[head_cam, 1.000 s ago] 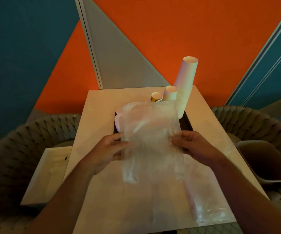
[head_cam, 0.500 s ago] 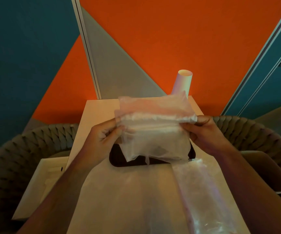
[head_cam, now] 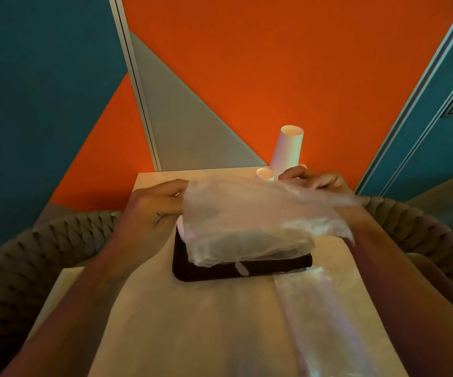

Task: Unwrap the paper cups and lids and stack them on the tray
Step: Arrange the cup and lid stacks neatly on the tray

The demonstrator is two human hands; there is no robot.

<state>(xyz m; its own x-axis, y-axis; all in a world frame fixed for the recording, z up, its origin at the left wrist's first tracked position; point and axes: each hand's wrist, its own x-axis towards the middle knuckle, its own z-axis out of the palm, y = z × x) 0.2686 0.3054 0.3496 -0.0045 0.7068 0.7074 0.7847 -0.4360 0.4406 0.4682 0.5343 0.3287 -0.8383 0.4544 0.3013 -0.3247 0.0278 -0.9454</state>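
Your left hand point(head_cam: 160, 205) and right hand point(head_cam: 312, 180) each pinch the limp, slippery plastic wrap point(head_cam: 247, 224) over the tray point(head_cam: 192, 270); grip its edges firmly.

both hands, left hand point(head_cam: 154, 205) & right hand point(head_cam: 312, 180), pinch a clear plastic bag point(head_cam: 247, 227) above the dark tray point(head_cam: 220, 270); tall cup stack point(head_cam: 288, 151) behind, 2nd bag point(head_cam: 315, 322) flat on table point(head_cam: 192, 322).
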